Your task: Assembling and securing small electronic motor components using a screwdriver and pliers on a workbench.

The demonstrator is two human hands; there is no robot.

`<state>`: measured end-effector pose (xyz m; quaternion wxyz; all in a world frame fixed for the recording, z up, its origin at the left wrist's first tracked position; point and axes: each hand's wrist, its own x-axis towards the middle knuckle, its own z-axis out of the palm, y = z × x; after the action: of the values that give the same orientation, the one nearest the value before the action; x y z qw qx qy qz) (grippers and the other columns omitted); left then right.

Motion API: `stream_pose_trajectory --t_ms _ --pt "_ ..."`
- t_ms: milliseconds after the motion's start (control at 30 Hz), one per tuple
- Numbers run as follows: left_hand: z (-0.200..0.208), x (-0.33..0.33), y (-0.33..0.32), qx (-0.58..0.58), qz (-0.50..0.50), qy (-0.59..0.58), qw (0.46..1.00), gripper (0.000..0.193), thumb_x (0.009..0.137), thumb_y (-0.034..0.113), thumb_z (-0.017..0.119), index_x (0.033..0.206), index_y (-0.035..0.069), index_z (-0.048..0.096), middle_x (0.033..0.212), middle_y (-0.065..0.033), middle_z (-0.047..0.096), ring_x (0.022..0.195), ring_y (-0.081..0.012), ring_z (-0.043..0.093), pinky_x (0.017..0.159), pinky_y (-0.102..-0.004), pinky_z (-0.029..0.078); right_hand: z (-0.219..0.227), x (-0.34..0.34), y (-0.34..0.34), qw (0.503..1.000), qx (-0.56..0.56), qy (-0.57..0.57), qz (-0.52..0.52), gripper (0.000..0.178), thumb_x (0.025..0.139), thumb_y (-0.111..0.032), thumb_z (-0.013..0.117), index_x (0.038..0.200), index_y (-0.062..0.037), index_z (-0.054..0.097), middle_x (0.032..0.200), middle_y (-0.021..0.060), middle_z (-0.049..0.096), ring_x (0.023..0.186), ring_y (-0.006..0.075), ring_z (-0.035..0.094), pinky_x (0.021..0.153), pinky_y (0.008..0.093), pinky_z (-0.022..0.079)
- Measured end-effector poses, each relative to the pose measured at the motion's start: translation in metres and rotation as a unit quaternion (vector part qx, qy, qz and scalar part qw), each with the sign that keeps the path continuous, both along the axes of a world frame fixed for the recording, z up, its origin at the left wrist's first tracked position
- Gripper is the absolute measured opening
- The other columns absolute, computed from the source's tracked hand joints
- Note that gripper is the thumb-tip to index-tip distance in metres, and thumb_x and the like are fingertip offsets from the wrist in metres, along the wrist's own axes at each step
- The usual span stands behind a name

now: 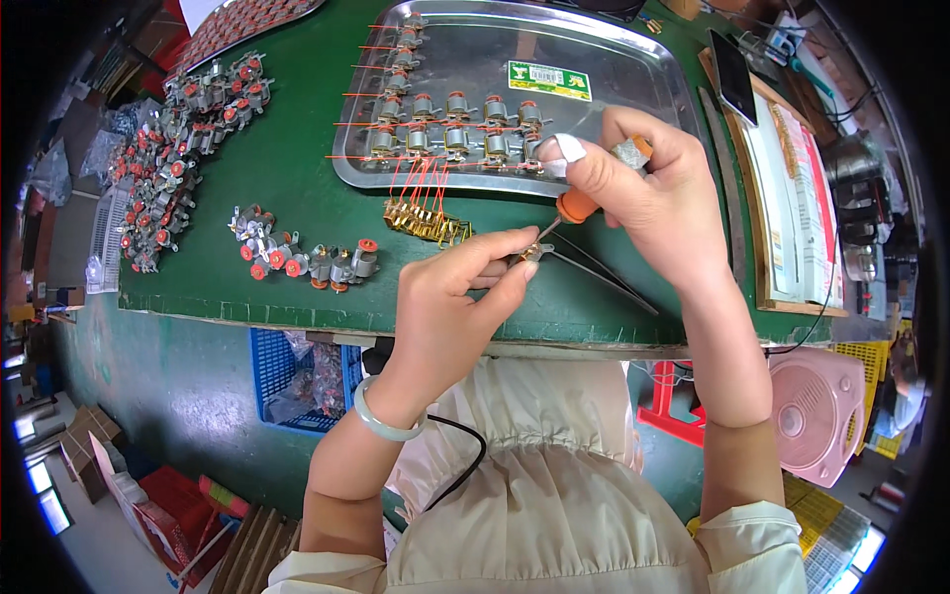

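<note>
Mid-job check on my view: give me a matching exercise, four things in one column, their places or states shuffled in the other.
1. Orange-handled screwdriver
2. Dark tweezers
3. Brass pieces
4. Blue crate

A. Below the edge of the green table
B. Beside the tray, with red wires attached
C. Gripped in the right hand
D. On the table, right of the left hand

Pairs: 1-C; 2-D; 3-B; 4-A

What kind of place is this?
Probably a workshop or small factory: a heap of small silver cylindrical parts with red ends lies on a green table, more sit in rows on a shiny rectangular metal tray, and the right hand holds an orange-handled screwdriver.
</note>
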<state>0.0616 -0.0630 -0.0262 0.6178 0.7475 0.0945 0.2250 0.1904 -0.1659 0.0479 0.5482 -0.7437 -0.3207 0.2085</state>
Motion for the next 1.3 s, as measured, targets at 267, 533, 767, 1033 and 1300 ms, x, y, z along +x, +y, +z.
stream_pose_trajectory --t_ms 267,533,767,1033,1300 --pt "-0.001 -0.005 0.004 -0.002 -0.023 -0.005 1.000 0.029 0.075 -0.008 0.058 0.103 -0.005 0.056 0.096 -0.0122 0.061 0.081 -0.0143 0.061 0.071 -0.0219 0.050 -0.015 -0.012 -0.017 0.943 0.285 0.152 -0.080 0.029 0.076 -0.012 0.064 0.064 -0.0049 0.039 0.068 0.0091 0.060 0.061 0.0123 0.059 0.050 0.0240 0.046" --pt "0.019 -0.006 0.006 -0.337 -0.101 -0.015 0.936 0.028 0.088 0.008 0.048 0.114 -0.003 0.049 0.100 -0.0097 0.057 0.086 -0.0196 0.061 0.073 -0.0284 0.052 -0.031 -0.042 -0.043 0.911 0.121 0.393 -0.004 0.017 0.081 -0.009 0.057 0.094 -0.0018 0.050 0.059 -0.0004 0.047 0.041 0.0051 0.039 0.036 0.0198 0.034" --pt "0.026 -0.005 0.002 -0.361 -0.127 0.030 0.923 0.029 0.090 0.012 0.042 0.114 -0.004 0.046 0.096 -0.0180 0.059 0.075 -0.0261 0.063 0.064 -0.0293 0.055 -0.037 -0.049 -0.031 0.887 0.250 0.386 -0.031 0.016 0.083 -0.010 0.055 0.095 -0.0009 0.051 0.054 -0.0010 0.043 0.044 0.0053 0.037 0.038 0.0217 0.034" --pt "0.028 -0.004 0.000 -0.369 -0.141 0.037 0.918 0.029 0.091 0.012 0.041 0.114 -0.004 0.045 0.098 -0.0190 0.058 0.075 -0.0266 0.063 0.063 -0.0296 0.055 -0.039 -0.052 -0.032 0.894 0.272 0.353 -0.057 0.013 0.083 -0.008 0.056 0.092 -0.0010 0.051 0.055 0.0003 0.045 0.045 0.0060 0.039 0.039 0.0215 0.035" --pt "0.028 -0.002 -0.001 -0.411 -0.137 0.015 0.901 0.024 0.090 0.013 0.043 0.108 -0.003 0.047 0.093 -0.0145 0.059 0.079 -0.0254 0.063 0.066 -0.0296 0.054 -0.043 -0.055 -0.042 0.908 0.249 0.327 -0.075 0.016 0.082 -0.008 0.056 0.095 -0.0003 0.050 0.057 -0.0008 0.045 0.046 0.0047 0.040 0.039 0.0197 0.035"
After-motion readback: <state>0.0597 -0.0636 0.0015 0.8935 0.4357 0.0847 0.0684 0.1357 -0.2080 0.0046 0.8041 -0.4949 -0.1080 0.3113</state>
